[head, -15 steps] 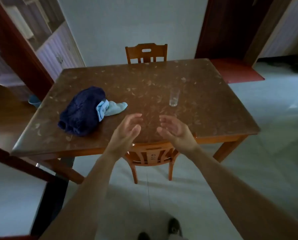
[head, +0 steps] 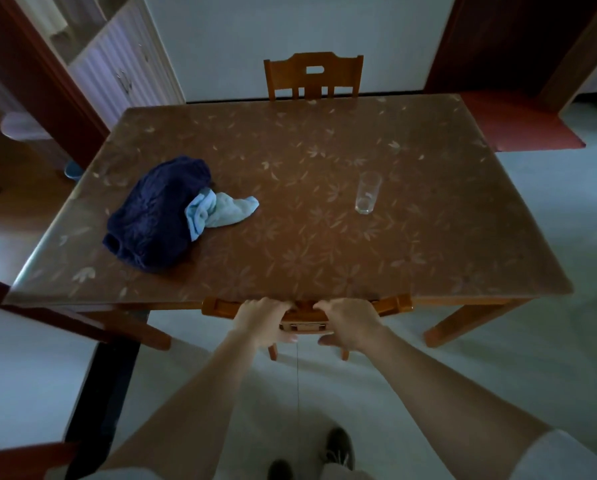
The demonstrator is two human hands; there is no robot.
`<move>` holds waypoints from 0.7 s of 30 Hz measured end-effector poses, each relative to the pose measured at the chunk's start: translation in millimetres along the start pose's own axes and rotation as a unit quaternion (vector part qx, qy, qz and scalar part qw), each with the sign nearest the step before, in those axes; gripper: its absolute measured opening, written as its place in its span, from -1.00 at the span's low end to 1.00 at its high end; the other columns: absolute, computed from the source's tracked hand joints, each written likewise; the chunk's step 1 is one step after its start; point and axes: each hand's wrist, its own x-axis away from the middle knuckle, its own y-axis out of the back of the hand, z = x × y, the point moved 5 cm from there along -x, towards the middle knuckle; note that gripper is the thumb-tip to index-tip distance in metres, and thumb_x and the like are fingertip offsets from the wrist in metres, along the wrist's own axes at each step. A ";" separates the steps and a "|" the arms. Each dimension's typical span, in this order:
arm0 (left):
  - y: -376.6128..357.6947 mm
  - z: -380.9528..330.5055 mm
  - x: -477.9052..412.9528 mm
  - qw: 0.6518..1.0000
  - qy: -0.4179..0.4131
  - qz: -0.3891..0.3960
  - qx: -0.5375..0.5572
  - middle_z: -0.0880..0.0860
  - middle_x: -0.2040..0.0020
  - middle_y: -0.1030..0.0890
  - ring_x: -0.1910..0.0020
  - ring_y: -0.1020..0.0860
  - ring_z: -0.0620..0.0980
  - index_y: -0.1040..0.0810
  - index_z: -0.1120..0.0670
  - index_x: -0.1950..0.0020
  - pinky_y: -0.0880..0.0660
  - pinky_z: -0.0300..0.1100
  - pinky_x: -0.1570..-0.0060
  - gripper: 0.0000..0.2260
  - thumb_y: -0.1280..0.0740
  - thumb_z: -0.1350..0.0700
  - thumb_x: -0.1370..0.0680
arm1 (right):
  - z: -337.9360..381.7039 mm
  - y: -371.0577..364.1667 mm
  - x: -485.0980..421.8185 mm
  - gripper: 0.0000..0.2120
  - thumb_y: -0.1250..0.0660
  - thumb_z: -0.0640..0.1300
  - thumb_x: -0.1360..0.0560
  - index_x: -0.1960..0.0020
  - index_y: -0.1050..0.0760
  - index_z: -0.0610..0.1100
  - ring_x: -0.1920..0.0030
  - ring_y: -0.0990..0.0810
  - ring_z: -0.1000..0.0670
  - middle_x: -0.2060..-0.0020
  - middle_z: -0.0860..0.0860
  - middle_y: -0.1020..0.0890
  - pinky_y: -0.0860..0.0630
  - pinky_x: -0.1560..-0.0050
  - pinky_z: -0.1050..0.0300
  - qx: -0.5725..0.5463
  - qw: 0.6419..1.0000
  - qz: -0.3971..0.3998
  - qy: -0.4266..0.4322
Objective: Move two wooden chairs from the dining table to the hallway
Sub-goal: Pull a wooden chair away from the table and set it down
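A wooden chair (head: 220, 306) is tucked under the near edge of the brown dining table (head: 428, 237); only its top rail and two back legs show. My left hand (head: 260, 320) grips the rail left of centre, and my right hand (head: 347, 322) grips it right of centre. A second wooden chair (head: 312, 76) stands at the table's far side against the pale wall, its backrest rising above the tabletop.
On the table lie a dark blue garment (head: 155, 216) with a light blue cloth (head: 217, 211) and an empty glass (head: 368, 192). A doorway with a red mat (head: 518, 126) opens at the right. Dark wooden rails (head: 47, 317) cross the left foreground. My shoes (head: 338, 445) stand on pale tile.
Both hands have dropped from above the table edge onto the near chair's top rail and closed around it. The view has moved closer to the table.
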 end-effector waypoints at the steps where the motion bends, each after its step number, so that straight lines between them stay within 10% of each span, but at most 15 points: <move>1: -0.3 -0.9 -2.6 1.000 -0.006 -0.004 -0.010 -0.11 -0.09 -0.73 -0.02 -0.71 -0.03 -0.61 -0.14 -0.28 -0.62 -0.10 -0.02 -0.54 -0.47 -0.30 -0.45 | 0.3 0.7 -2.1 -0.48 -0.45 0.20 -0.47 -0.37 -0.46 0.08 -0.05 -0.70 -0.11 -0.08 0.03 -0.70 -0.64 0.01 -0.06 0.019 1.000 -0.013 0.006; 6: 1.6 -5.7 -7.0 0.997 -0.046 -0.027 -0.054 -0.06 -0.01 -0.75 0.06 -0.72 0.00 -0.65 -0.11 -0.20 -0.63 -0.09 0.02 -0.81 -0.36 -0.07 -0.63 | 1.6 3.6 -1.9 -0.77 -0.24 -0.26 -0.61 -0.13 -0.56 0.00 0.10 -0.73 -0.15 0.11 -0.03 -0.73 -0.59 0.15 0.01 0.089 0.994 -0.062 0.019; 21: 60.4 -20.7 119.2 0.997 -0.074 -0.009 -0.007 0.04 -0.02 -0.69 0.00 -0.64 0.08 -0.64 0.02 -0.15 -0.58 0.00 -0.04 -0.75 -0.41 -0.10 -0.58 | 69.9 61.5 115.5 -0.79 -0.49 0.08 -0.48 0.15 -0.44 0.18 0.06 -0.66 -0.03 0.24 0.15 -0.52 -0.59 0.06 -0.03 -0.008 0.998 -0.064 0.012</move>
